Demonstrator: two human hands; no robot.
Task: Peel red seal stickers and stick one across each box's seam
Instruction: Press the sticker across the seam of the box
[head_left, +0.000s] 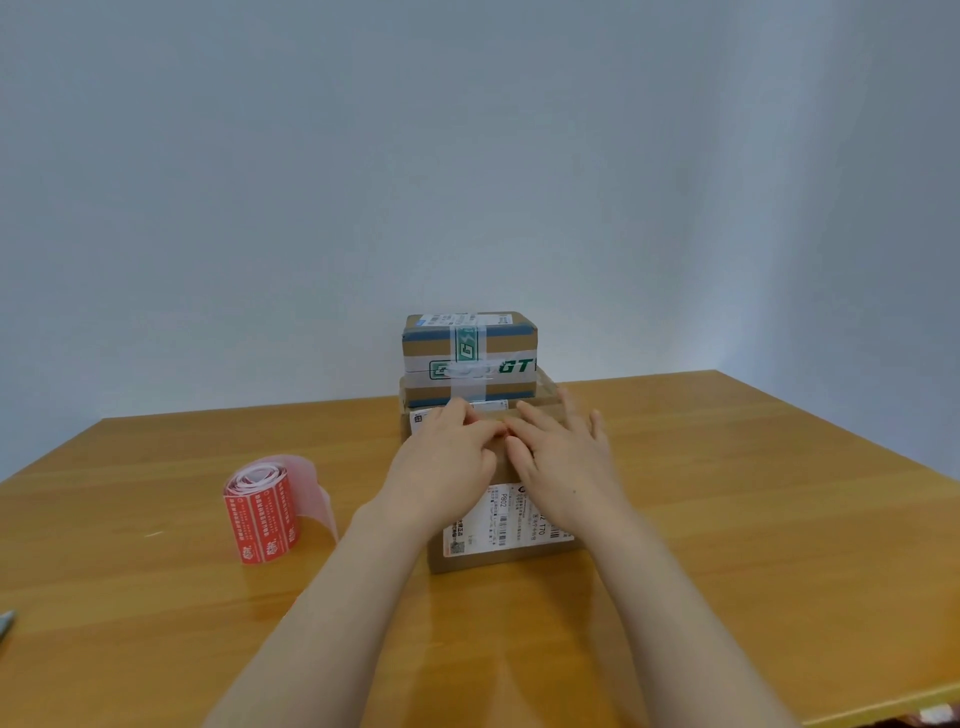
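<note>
The right hand (563, 460) presses the near box (498, 561), fingers spread flat; the left hand (441, 460) curls its fingers, grip unclear. Seals on the sticker roll (265, 512) look thin and limp, best lifted by a corner.

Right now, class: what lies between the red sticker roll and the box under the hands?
In the head view, only bare table lies between the sticker roll and the box; the left forearm crosses above it.

Wood counter (727, 519), pale grey-blue wall (467, 156) behind. Grey metal item (6, 623) cut off at the counter's left edge, unclear what. Reddish patterned bit (930, 717) below the counter's near-right corner.
</note>
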